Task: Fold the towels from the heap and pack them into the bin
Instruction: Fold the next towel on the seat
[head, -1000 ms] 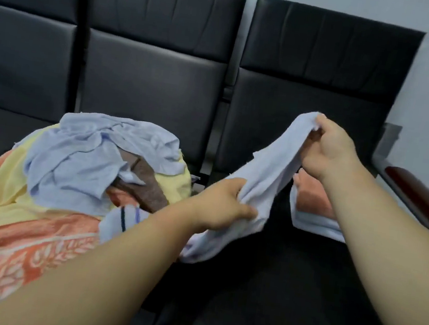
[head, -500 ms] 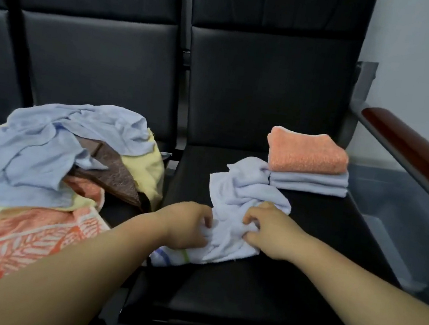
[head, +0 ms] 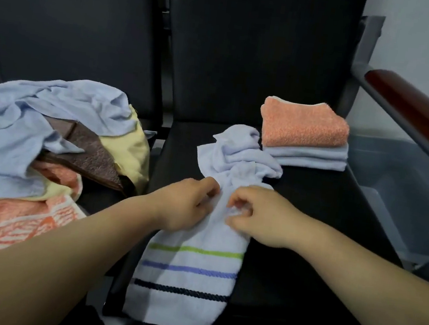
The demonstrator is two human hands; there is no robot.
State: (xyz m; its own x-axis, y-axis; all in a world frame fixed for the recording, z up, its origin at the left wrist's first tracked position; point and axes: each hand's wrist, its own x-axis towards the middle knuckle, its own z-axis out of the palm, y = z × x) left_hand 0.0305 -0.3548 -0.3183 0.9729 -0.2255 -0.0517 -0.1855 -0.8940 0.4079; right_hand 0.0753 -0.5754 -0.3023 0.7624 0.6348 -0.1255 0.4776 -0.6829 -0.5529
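Observation:
A pale blue towel (head: 186, 281) with green, violet and dark stripes lies on the black seat (head: 310, 216), its near end flat and hanging over the front edge, its far end bunched. My left hand (head: 186, 205) and my right hand (head: 258, 214) pinch the cloth side by side at its middle. Behind them sits a folded stack: an orange towel (head: 305, 125) on top of pale blue ones (head: 309, 155). The heap (head: 33, 138) of blue, yellow, brown and orange towels covers the seat on the left. A translucent bin (head: 405, 193) stands right of the chair.
Black backrests close off the far side. A metal armrest with a red-brown wooden top (head: 417, 107) runs along the right, between the seat and the bin. A white wall is at the far right.
The towel has come down from the air onto the seat and is now stretched toward me, showing its striped end. Both hands pulled closer together at its middle.

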